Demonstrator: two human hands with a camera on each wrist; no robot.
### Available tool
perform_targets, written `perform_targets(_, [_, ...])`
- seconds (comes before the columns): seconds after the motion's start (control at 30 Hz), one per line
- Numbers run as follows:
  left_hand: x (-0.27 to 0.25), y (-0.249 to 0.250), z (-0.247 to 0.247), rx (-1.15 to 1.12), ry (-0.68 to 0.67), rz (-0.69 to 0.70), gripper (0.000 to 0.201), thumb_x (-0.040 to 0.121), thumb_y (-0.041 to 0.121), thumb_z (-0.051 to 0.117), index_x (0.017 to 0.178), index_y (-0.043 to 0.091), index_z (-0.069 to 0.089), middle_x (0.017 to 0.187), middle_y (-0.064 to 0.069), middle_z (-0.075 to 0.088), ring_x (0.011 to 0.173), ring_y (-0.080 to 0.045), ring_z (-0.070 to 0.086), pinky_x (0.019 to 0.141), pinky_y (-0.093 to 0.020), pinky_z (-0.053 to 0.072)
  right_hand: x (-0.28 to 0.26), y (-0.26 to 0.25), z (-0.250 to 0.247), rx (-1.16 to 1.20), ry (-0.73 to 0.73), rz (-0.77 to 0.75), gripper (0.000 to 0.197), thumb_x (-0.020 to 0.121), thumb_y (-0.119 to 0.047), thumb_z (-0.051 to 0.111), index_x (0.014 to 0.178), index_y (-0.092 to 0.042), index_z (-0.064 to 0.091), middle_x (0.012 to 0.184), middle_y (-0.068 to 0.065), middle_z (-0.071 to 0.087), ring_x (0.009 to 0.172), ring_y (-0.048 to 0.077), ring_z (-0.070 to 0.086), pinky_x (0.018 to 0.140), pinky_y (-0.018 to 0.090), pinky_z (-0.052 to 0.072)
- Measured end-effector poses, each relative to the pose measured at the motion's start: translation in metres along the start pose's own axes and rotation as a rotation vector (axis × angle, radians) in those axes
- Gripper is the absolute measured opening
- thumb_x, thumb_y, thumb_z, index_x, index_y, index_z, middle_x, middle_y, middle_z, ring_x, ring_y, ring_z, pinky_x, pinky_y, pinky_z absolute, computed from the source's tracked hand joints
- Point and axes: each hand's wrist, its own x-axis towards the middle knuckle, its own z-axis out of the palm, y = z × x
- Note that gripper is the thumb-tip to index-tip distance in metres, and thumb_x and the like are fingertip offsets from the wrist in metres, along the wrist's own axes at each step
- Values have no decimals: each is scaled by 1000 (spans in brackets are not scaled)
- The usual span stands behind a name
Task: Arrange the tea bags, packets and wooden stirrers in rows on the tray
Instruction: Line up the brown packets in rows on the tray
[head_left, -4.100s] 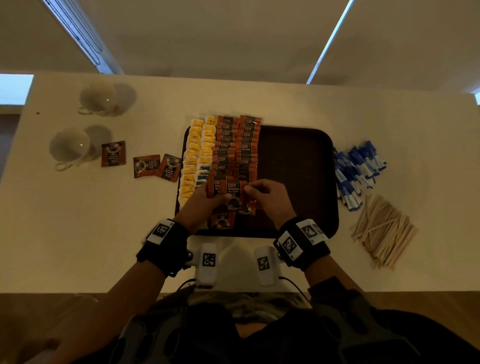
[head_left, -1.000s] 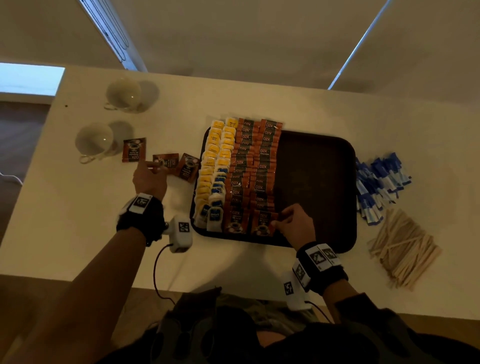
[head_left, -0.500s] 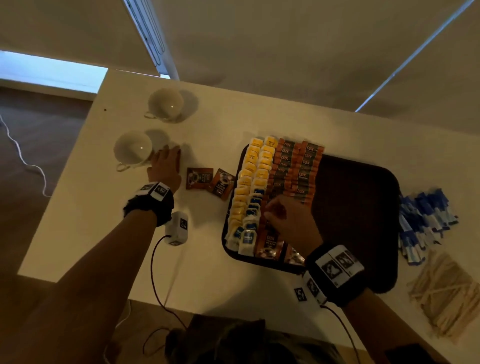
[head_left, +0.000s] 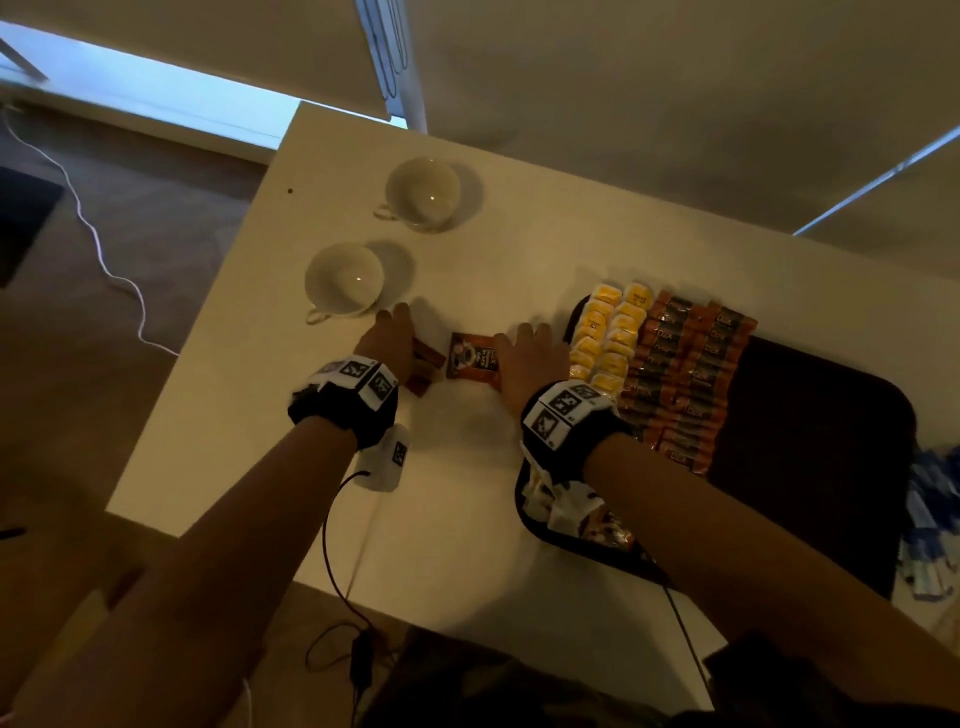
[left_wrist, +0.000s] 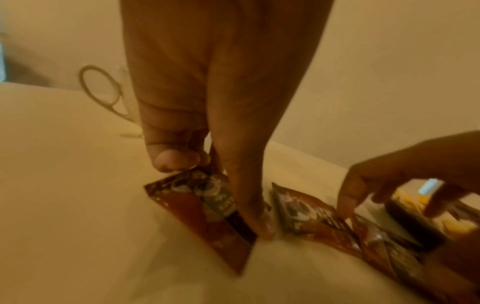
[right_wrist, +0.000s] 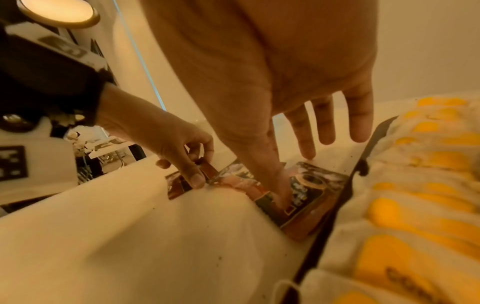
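Note:
Three brown coffee packets lie on the white table left of the dark tray (head_left: 805, 426). My left hand (head_left: 387, 335) (left_wrist: 221, 193) pinches the leftmost packet (left_wrist: 202, 207) (right_wrist: 176, 187) between thumb and curled fingers, one edge raised. My right hand (head_left: 530, 358) (right_wrist: 294, 174) has straight fingers, and its thumb presses down on the packet nearest the tray (right_wrist: 306, 195). The middle packet (head_left: 472, 356) (left_wrist: 309, 214) lies flat between the hands. On the tray stand rows of yellow tea bags (head_left: 608, 332) (right_wrist: 415, 185) and orange-brown packets (head_left: 685, 374).
Two white cups (head_left: 423, 192) (head_left: 343, 278) stand beyond my left hand; the nearer one almost touches its fingertips. Blue packets (head_left: 930, 519) lie right of the tray. The table's left edge drops to a floor with a white cable (head_left: 104, 260).
My right hand left the tray and came onto the loose packets on the table. My left hand drew back from the cup and took hold of the leftmost packet. The view swung left.

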Motion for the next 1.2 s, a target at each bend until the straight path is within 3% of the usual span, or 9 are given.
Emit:
perform_targets(0.1, [-3, -1, 3, 84, -12, -3, 87, 72, 36, 79, 137, 1, 32, 147, -25, 17, 116, -41, 47, 97, -44, 44, 6, 0, 3, 24, 28, 7, 39, 93, -30, 51, 130, -17, 43, 135, 12, 37, 128, 34, 30, 101, 47, 30])
perform_targets(0.17, [-7, -3, 1, 83, 7, 23, 69, 78, 36, 74, 128, 0, 43, 146, -25, 19, 113, -40, 50, 95, -42, 44, 8, 1, 2, 15, 32, 12, 37, 94, -27, 49, 129, -16, 44, 134, 13, 36, 127, 35, 30, 101, 47, 30])
perform_targets(0.33, [-14, -11, -12, 16, -29, 109, 27, 77, 23, 75, 82, 6, 54, 103, -17, 60, 83, -25, 54, 64, -28, 43, 8, 3, 1, 9, 20, 13, 35, 94, -20, 45, 129, -16, 43, 134, 14, 34, 126, 35, 31, 99, 46, 32])
perform_targets(0.47, [-15, -11, -30, -246, -80, 149, 17, 80, 9, 72, 90, 6, 59, 84, -9, 60, 61, -14, 57, 45, -18, 50, 6, 1, -5, 25, -18, -1, 39, 94, -26, 46, 131, -13, 41, 135, 15, 34, 125, 34, 33, 97, 44, 34])
perform_targets(0.53, [-14, -3, -36, -296, -134, 191, 25, 83, 11, 69, 104, 11, 57, 81, -4, 58, 62, -13, 60, 48, -16, 52, 3, 0, -5, 34, -26, -7, 43, 93, -33, 47, 130, -12, 41, 133, 15, 35, 122, 33, 36, 94, 43, 37])
perform_targets(0.7, [-7, 28, -20, -233, -180, 262, 48, 82, 11, 68, 125, 15, 48, 96, -13, 60, 79, -22, 60, 74, -33, 54, -3, 2, -6, 82, -1, 19, 32, 91, -26, 50, 120, -13, 48, 123, 11, 51, 117, 32, 44, 90, 42, 41])
perform_targets(1.0, [-2, 45, 8, 149, 4, 284, 40, 81, 24, 68, 115, 11, 52, 120, -13, 39, 110, -30, 43, 85, -39, 44, -33, 32, -16, 712, 178, 167, 14, 85, -11, 61, 98, -6, 61, 96, 15, 65, 89, 29, 60, 77, 40, 48])
perform_targets(1.1, [-8, 42, 10, 77, 39, 283, 32, 80, 23, 70, 104, 6, 57, 119, -15, 43, 111, -31, 41, 90, -41, 43, -46, 47, -10, 988, 177, 300, 14, 83, -11, 67, 92, -2, 63, 96, 16, 66, 89, 29, 61, 82, 40, 50])
perform_targets(1.2, [-16, 37, 17, -208, 29, 216, 19, 80, 13, 69, 94, 8, 55, 107, -16, 60, 98, -30, 55, 79, -35, 44, -59, 56, -6, 1299, 121, 424, 16, 81, -9, 71, 93, -7, 61, 102, 15, 66, 97, 32, 64, 86, 46, 53])
